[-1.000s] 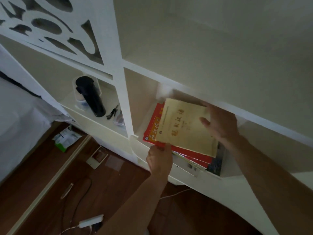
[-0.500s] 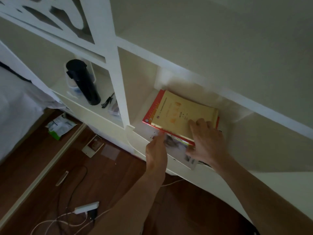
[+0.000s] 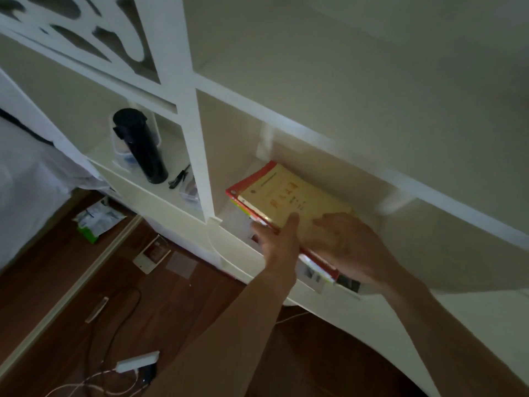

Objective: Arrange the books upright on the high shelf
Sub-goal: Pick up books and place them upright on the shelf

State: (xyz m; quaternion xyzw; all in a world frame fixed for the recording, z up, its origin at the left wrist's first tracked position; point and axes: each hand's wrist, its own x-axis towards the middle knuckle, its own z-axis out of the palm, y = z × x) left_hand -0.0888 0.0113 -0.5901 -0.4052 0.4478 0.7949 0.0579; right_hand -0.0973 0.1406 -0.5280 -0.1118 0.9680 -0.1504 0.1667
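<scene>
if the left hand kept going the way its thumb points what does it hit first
The left hand points up and into the compartment, across the pale yellow paperback book atop the flat stack. Going on, it would likely slide over that cover and meet the white back wall of the compartment; depth is unclear.

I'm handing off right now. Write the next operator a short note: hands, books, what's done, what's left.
Left hand: at the stack's front-left edge, thumb on the yellow book; whether it grips is unclear.
Right hand: lying on the yellow book; fingers blurred.
Books: one flat stack in the low shelf compartment, yellow book on top, red book under it, more beneath.
Done: nothing upright.
Left: lift the stack to the high shelf and stand the books up.
</scene>
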